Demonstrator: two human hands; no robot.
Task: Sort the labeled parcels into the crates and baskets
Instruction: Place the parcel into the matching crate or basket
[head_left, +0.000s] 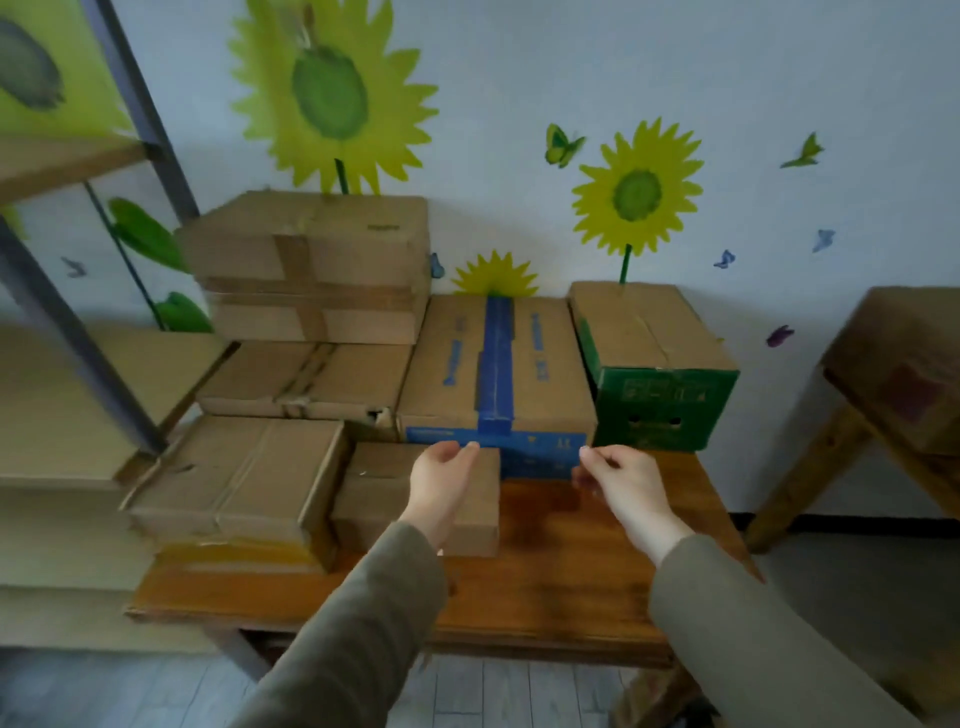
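Several cardboard parcels stand on a wooden table (545, 582). A small plain box (379, 493) lies near the front, left of centre. Behind it is a large box with blue tape (498, 364), and a green-sided box (660, 395) stands to its right. My left hand (441, 478) hovers over the small box's right part, fingers loosely curled, holding nothing. My right hand (618, 478) hangs in front of the blue-taped box's lower right corner, fingers relaxed and empty.
A flat box (234, 478) sits at the front left, with more boxes (311, 270) stacked behind it. A metal shelf frame (78, 332) stands at the left. Another wooden table with a box (904, 374) is at the right.
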